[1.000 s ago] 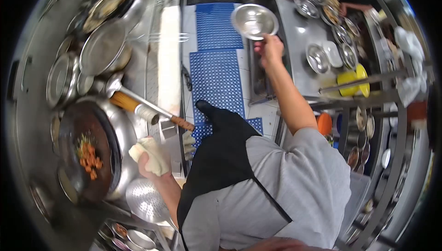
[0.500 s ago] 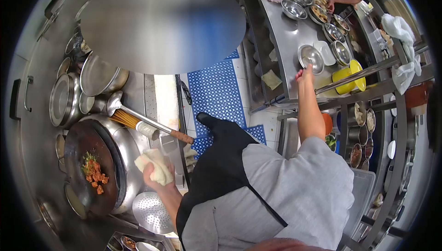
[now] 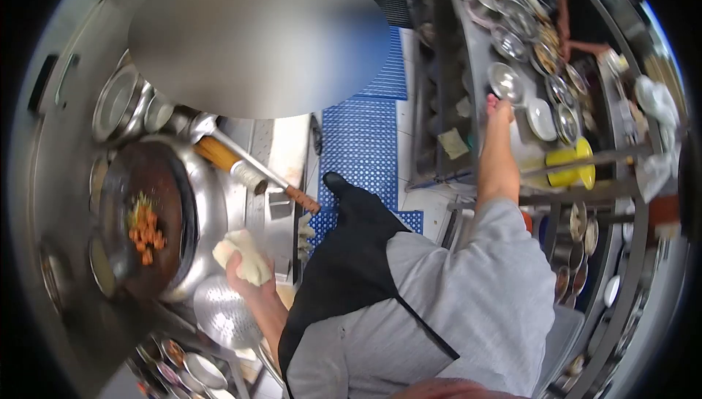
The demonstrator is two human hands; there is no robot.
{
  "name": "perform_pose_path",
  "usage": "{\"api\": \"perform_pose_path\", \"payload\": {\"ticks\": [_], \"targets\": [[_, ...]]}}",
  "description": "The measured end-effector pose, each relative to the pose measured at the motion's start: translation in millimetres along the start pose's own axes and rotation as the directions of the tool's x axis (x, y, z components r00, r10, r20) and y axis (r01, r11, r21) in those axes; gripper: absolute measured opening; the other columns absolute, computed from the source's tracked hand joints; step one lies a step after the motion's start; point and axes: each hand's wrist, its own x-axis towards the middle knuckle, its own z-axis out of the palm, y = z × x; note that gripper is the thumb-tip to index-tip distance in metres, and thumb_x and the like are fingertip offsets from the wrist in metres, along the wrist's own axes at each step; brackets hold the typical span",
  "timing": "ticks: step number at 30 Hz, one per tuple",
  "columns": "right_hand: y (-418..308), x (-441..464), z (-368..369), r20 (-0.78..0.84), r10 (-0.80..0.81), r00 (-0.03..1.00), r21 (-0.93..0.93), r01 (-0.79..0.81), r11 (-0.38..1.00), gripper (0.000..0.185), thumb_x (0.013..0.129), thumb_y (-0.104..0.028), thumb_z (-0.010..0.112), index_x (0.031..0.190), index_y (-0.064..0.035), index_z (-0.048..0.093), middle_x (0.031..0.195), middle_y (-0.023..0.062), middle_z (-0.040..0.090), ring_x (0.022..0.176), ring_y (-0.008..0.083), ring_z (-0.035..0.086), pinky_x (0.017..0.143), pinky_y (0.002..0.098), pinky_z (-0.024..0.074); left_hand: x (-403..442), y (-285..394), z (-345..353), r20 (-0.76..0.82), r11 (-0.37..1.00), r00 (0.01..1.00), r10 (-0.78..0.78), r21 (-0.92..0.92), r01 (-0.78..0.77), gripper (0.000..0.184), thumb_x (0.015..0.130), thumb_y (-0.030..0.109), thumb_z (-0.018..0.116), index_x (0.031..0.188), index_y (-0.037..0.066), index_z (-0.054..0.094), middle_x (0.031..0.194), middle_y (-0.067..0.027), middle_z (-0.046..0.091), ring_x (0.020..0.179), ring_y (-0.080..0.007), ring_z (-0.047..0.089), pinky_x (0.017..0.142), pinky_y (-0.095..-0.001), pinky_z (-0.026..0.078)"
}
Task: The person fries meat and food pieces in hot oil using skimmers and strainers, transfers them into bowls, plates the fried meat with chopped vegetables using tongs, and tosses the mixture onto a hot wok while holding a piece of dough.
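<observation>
My left hand point(image 3: 248, 282) is closed around a folded, cream-coloured cloth point(image 3: 245, 256), beside the stove's steel surface. To its left, a dark wok point(image 3: 172, 201) holds orange-brown chunks point(image 3: 146, 238) with bits of yellow-green among them. Stretched out over the steel counter, my right hand point(image 3: 501, 108) grips the near rim of a round metal bowl point(image 3: 506, 82). The bowl looks shiny inside; whether it touches the counter I cannot tell. A white plastic container point(image 3: 541, 119) lies just to the right of that hand.
A wood-handled ladle point(image 3: 256, 165) and a bamboo brush point(image 3: 219, 156) lie across the stove edge. Below the cloth is a perforated skimmer point(image 3: 223, 315). Several metal bowls point(image 3: 510, 43) and a yellow tub point(image 3: 570, 165) stand on the counter. Another person's arm point(image 3: 585, 46) reaches in across it.
My right hand has moved the metal bowl farther along the counter, past the white container. The view has turned slightly. My left hand still holds the cloth near the wok.
</observation>
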Motion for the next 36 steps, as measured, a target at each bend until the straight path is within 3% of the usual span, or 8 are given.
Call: {"api": "perform_pose_path", "payload": {"ticks": [3, 6, 10, 13, 16, 22, 27, 36], "targets": [[51.2, 28.1, 20.0, 0.45, 0.346, 0.823, -0.244, -0.26, 0.934, 0.042, 0.097, -0.029, 0.055, 0.111, 0.0099, 0.049, 0.096, 0.021, 0.062, 0.085, 0.03, 0.067, 0.074, 0.0379, 0.0617, 2.1, 3.1, -33.6, -0.12, 0.996, 0.993, 0.019, -0.081, -0.028, 0.047, 0.08, 0.032, 0.065, 0.115, 0.003, 0.056, 0.08, -0.0109, 0.061, 0.061, -0.0236, 0.061, 0.045, -0.033, 0.047], [87.9, -151.0, 25.8, 0.747, 0.417, 0.517, -0.533, 0.093, 0.841, 0.026, 0.096, -0.026, 0.056, 0.111, -0.0048, 0.061, 0.088, 0.0083, 0.065, 0.07, 0.0162, 0.062, 0.058, 0.0275, 0.0526, -15.1, 10.2, -30.8, -0.088, 0.988, 0.99, 0.111, -0.1, -0.12, 0.044, 0.079, 0.028, 0.065, 0.113, 0.002, 0.059, 0.086, -0.0125, 0.065, 0.062, -0.0259, 0.061, 0.045, -0.0343, 0.047], [161.3, -309.5, -27.4, 0.679, 0.733, 0.039, -0.562, 0.669, 0.486, 0.032, 0.094, -0.035, 0.061, 0.105, -0.0063, 0.066, 0.087, 0.0028, 0.067, 0.072, 0.0114, 0.061, 0.057, 0.0271, 0.0499, -30.8, 9.1, -33.7, -0.158, 0.97, 0.972, 0.174, -0.14, -0.196, 0.04, 0.08, 0.03, 0.063, 0.109, 0.002, 0.061, 0.082, -0.0113, 0.065, 0.061, -0.0241, 0.061, 0.045, -0.0332, 0.045], [234.4, -357.8, -88.0, 0.587, 0.74, -0.328, -0.222, 0.814, 0.536, 0.038, 0.089, -0.017, 0.069, 0.119, -0.0076, 0.048, 0.089, 0.0085, 0.064, 0.069, 0.012, 0.058, 0.053, 0.0267, 0.0497, -29.4, 1.3, -52.4, -0.239, 0.948, 0.957, 0.162, -0.231, -0.219, 0.041, 0.079, 0.031, 0.064, 0.11, 0.004, 0.062, 0.082, -0.0091, 0.066, 0.061, -0.023, 0.062, 0.046, -0.0325, 0.046], [211.0, -420.8, -111.7, 0.444, 0.893, -0.076, -0.788, 0.441, 0.43, 0.067, 0.084, -0.012, 0.073, 0.138, -0.0089, 0.033, 0.098, 0.0118, 0.058, 0.08, 0.017, 0.059, 0.06, 0.0312, 0.0501, -38.1, 4.6, -57.8, -0.139, 0.915, 0.964, 0.227, -0.31, -0.26, 0.023, 0.083, 0.026, 0.063, 0.099, 0.009, 0.062, 0.082, -0.0049, 0.065, 0.066, -0.0201, 0.064, 0.052, -0.0347, 0.05], [205.5, -442.7, -100.2, 0.406, 0.905, -0.124, -0.693, 0.603, 0.394, 0.093, 0.084, -0.002, 0.064, 0.152, -0.0135, 0.002, 0.099, 0.0146, 0.056, 0.081, 0.0218, 0.061, 0.062, 0.0334, 0.052, -32.2, 4.3, -65.1, -0.304, 0.862, 0.925, 0.228, -0.379, -0.337, 0.021, 0.083, 0.028, 0.061, 0.098, 0.013, 0.06, 0.078, -0.0028, 0.062, 0.062, -0.0182, 0.059, 0.047, -0.0319, 0.042], [191.6, -453.2, -93.0, 0.593, 0.796, -0.122, -0.528, 0.688, 0.498, 0.008, 0.087, -0.004, 0.057, 0.085, -0.0045, 0.049, 0.059, 0.0018, 0.047, 0.037, 0.0096, 0.044, 0.031, 0.0262, 0.0336, -24.9, 8.0, -61.5, -0.339, 0.866, 0.91, 0.239, -0.35, -0.358, 0.017, 0.084, 0.03, 0.059, 0.093, 0.015, 0.057, 0.075, -0.0015, 0.06, 0.057, -0.0178, 0.056, 0.043, -0.0321, 0.037], [99.9, -497.2, -73.1, 0.496, 0.711, -0.498, -0.433, 0.568, 0.7, 0.042, 0.088, 0.0, 0.054, 0.13, 0.0005, 0.049, 0.062, 0.0021, 0.05, 0.041, 0.01, 0.047, 0.036, 0.0258, 0.0399, -6.6, 29.4, -57.5, -0.346, 0.9, 0.884, 0.313, -0.19, -0.393, 0.028, 0.092, 0.042, 0.054, 0.102, 0.016, 0.058, 0.087, -0.0017, 0.065, 0.074, -0.0182, 0.062, 0.053, -0.0331, 0.042]]}}
